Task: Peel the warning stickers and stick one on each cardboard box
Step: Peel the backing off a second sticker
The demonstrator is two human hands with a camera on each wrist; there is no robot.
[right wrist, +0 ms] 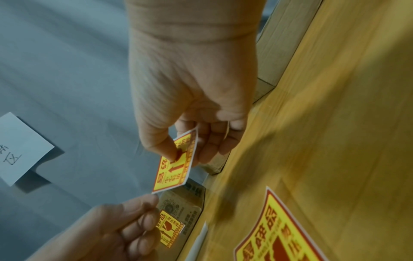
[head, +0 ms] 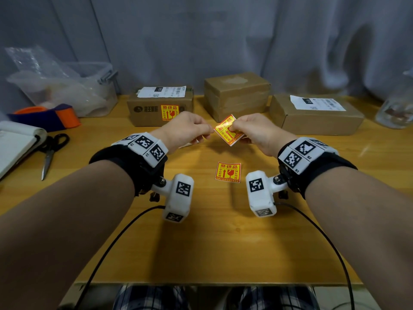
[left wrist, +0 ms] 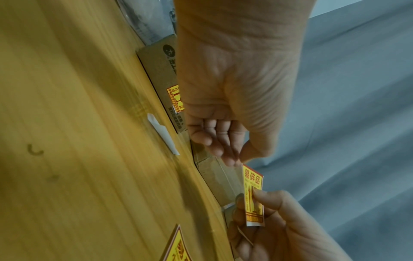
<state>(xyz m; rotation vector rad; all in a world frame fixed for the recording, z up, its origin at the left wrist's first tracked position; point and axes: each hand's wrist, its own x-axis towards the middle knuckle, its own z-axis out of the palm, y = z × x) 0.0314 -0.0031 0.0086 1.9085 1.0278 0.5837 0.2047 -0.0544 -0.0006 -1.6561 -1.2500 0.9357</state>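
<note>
Three cardboard boxes stand in a row at the back of the table: a left box (head: 152,108) with a yellow-and-red warning sticker (head: 169,113) on its front, a middle box (head: 237,95) and a right box (head: 317,117). In the air before the middle box, my right hand (head: 233,128) pinches a second warning sticker (head: 226,132) between thumb and fingers (right wrist: 170,150). My left hand (head: 209,130) pinches that sticker's near corner with thumb and index fingertip (left wrist: 236,159). A third sticker (head: 228,172) lies flat on the table between my wrists.
A white backing slip (left wrist: 163,134) lies by the left box. Scissors (head: 50,153), a notebook (head: 15,144), an orange-and-blue item (head: 55,118) and a clear plastic bin (head: 93,95) crowd the left side. A glass jar (head: 395,110) stands at the far right.
</note>
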